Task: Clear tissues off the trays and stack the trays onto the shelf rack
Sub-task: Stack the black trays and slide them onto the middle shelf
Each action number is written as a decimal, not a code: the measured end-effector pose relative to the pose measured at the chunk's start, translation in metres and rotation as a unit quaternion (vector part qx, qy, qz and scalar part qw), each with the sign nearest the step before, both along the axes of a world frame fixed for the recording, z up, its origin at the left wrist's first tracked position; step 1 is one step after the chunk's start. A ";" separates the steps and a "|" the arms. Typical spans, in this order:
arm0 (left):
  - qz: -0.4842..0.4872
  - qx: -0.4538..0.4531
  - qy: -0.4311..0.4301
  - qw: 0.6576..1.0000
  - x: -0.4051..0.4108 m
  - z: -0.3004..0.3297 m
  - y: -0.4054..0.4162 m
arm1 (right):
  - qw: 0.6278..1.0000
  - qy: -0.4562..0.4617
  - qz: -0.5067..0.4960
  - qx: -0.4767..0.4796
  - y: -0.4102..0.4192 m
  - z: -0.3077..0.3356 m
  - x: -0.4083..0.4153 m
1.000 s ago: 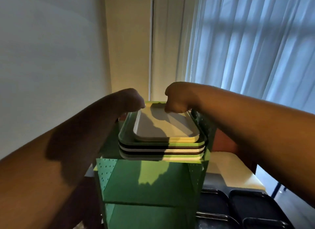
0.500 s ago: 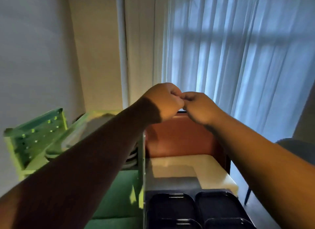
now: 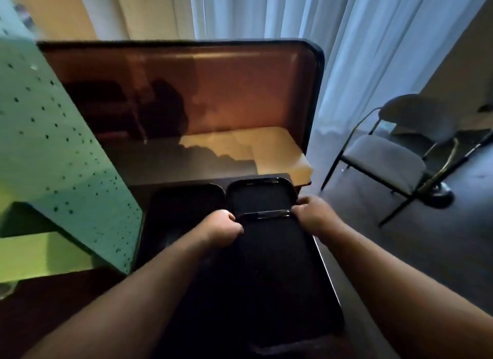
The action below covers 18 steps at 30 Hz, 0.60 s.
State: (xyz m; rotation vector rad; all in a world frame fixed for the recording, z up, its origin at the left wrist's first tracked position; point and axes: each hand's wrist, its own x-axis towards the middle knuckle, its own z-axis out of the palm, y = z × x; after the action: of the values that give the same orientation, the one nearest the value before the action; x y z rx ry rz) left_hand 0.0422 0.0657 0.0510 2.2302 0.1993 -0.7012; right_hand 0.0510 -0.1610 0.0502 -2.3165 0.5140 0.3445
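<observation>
A black tray (image 3: 269, 268) lies lengthwise in front of me on the dark table. My left hand (image 3: 222, 229) grips its far left corner and my right hand (image 3: 310, 214) grips its far right corner. Beyond it sit two more black trays, one to the far right (image 3: 260, 195) and one to the far left (image 3: 186, 201). I see no tissues on them in the dim light. The green perforated shelf rack (image 3: 53, 155) stands at the left; its stacked trays are out of view.
A brown partition panel (image 3: 213, 91) rises behind the table, with a pale lit tabletop (image 3: 269, 147) beneath it. A grey-seated metal chair (image 3: 392, 155) stands on the dark floor at right. White curtains hang behind.
My hands left the stack on the rack, swung right and dropped to the table. They now grip the far corners of the near black tray. The view tilted down.
</observation>
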 end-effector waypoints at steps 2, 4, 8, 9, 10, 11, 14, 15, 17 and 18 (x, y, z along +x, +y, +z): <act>-0.002 0.025 0.058 0.998 -0.020 -0.043 -0.011 | 0.993 0.101 -0.039 -0.040 -0.026 -0.063 -0.022; -0.004 0.050 0.095 0.994 -0.040 -0.069 -0.019 | 0.980 0.170 -0.061 -0.079 -0.044 -0.107 -0.046; 0.013 0.093 0.130 0.987 -0.059 -0.102 -0.033 | 0.966 0.202 -0.059 -0.149 -0.056 -0.144 -0.076; 0.023 0.108 0.124 0.986 -0.061 -0.106 -0.036 | 0.966 0.194 -0.059 -0.158 -0.059 -0.151 -0.078; 0.033 0.118 0.116 0.986 -0.061 -0.109 -0.038 | 0.968 0.184 -0.059 -0.162 -0.060 -0.156 -0.079; 0.043 0.124 0.113 0.985 -0.061 -0.111 -0.040 | 0.970 0.174 -0.058 -0.160 -0.062 -0.161 -0.079; 0.062 0.138 0.109 0.983 -0.056 -0.115 -0.044 | 0.978 0.150 -0.062 -0.130 -0.066 -0.172 -0.077; 0.067 0.140 0.109 0.982 -0.054 -0.117 -0.044 | 0.981 0.141 -0.078 -0.109 -0.067 -0.173 -0.075; 0.072 0.137 0.108 0.982 -0.051 -0.120 -0.044 | 0.985 0.109 -0.126 -0.041 -0.068 -0.169 -0.073; 0.078 0.131 0.107 0.983 -0.048 -0.122 -0.044 | 0.986 0.082 -0.144 -0.009 -0.070 -0.166 -0.069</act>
State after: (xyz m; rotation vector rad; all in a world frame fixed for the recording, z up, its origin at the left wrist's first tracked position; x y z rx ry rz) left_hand -0.0053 0.0218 -0.0709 2.3501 0.5971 -0.8700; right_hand -0.0185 -0.2311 -0.1159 -2.2014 0.9241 0.3937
